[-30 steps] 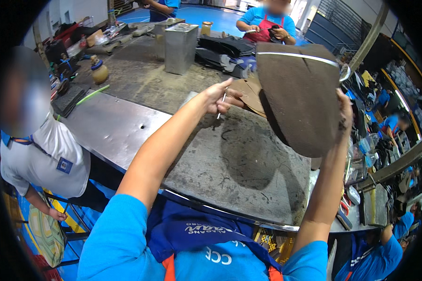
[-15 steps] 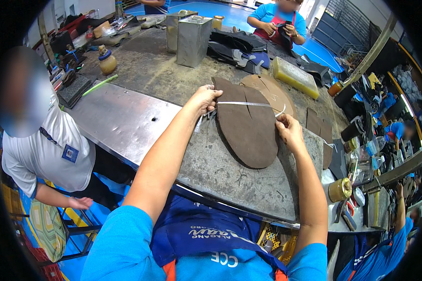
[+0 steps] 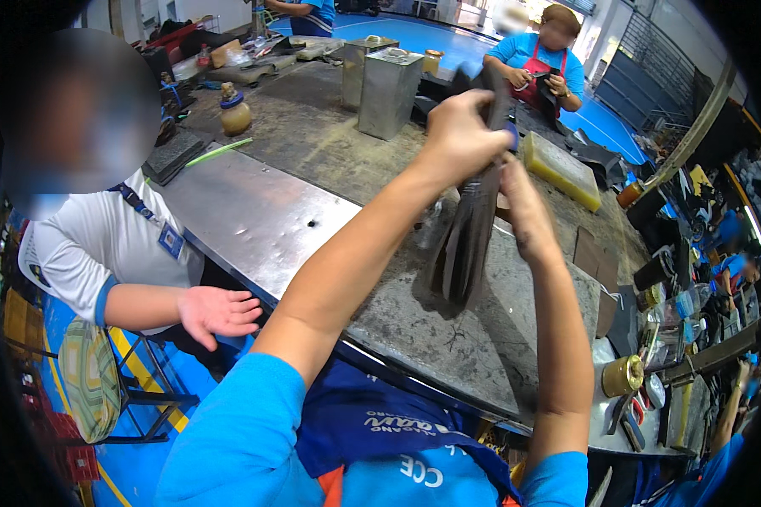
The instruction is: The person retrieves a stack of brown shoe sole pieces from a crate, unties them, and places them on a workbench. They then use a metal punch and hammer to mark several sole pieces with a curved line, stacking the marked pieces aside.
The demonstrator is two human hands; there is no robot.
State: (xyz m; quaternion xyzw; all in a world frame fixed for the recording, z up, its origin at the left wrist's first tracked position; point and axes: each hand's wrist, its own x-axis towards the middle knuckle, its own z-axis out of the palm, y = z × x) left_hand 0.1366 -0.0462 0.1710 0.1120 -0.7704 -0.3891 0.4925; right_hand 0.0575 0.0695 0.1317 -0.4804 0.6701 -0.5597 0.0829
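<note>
The person's left hand (image 3: 463,135) is closed around the upper part of a bundle of dark brown sheets (image 3: 470,237), its thumb along the near side. The right hand (image 3: 526,211) is beside the bundle's right face; its fingers are blurred and partly hidden, so whether it grips or only steadies cannot be told. The bundle stands nearly upright, edge-on, over a grey slab (image 3: 397,308) on the counter (image 3: 258,215); whether its lower end touches the slab is unclear.

The sheets look thick and matt, probably bendable but firm, moderately heavy together, and neither slippery nor fragile. The layers spread at the lower end, so loose ones could slide or fan out. A full grasp across the thickness, with 1 hand on each side near the middle, should keep them together better than a fingertip pinch.

Beyond are 2 metal cans (image 3: 390,93) and a yellowish block (image 3: 561,171). At left, a co-worker's hand (image 3: 220,314) is open, palm up.
</note>
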